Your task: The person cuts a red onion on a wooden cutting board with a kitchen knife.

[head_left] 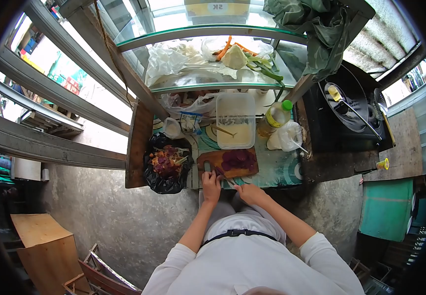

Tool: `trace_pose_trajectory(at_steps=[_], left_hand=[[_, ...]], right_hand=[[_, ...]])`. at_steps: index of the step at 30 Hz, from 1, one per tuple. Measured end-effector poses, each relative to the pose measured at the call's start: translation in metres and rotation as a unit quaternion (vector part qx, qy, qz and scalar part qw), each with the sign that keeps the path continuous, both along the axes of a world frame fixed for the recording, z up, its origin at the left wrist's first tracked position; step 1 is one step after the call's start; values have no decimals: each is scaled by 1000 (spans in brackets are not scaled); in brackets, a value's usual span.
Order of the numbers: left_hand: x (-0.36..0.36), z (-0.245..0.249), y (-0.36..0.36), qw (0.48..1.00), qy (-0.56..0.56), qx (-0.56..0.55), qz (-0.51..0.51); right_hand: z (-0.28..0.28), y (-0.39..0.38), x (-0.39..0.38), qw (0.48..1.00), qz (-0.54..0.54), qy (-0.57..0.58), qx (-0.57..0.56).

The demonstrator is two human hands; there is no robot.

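On the wooden cutting board [215, 158] at the counter's front edge lies a heap of purple slices [238, 160], which look like purple sweet potato. My right hand [250, 193] grips a knife [229, 181], its blade pointing up and left toward my other hand. My left hand [211, 185] is closed at the board's near left edge, its fingers close to the blade tip; what they pinch is too small to make out. Just beyond those fingers a grey-handled tool [207, 166] rests on the board. To the left, a black plastic bag [166, 186] holds colourful peelings [166, 161].
Behind the board stand a plastic tub [235, 105] of pale batter with a stick, an oil bottle [275, 118] with a green cap and a white plastic bag [289, 136]. A glass shelf [218, 87] carries vegetables above. At right, a wok [353, 115] sits on a stove.
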State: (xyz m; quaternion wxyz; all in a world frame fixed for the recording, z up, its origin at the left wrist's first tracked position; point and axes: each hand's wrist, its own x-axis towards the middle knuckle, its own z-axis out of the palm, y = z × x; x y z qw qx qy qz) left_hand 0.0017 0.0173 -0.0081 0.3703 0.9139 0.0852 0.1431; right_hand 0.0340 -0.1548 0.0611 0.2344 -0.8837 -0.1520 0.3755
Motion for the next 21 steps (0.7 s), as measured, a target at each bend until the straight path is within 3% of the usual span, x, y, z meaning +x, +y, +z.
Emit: trace_pose_trajectory(at_steps=[16, 21], left_hand=[[-1, -2, 0, 1000, -20, -3, -1], [0, -1, 0, 1000, -12, 3, 9]], right_hand=[[-49, -5, 20, 996, 17, 59, 60], [-67, -5, -13, 987, -48, -66, 135]])
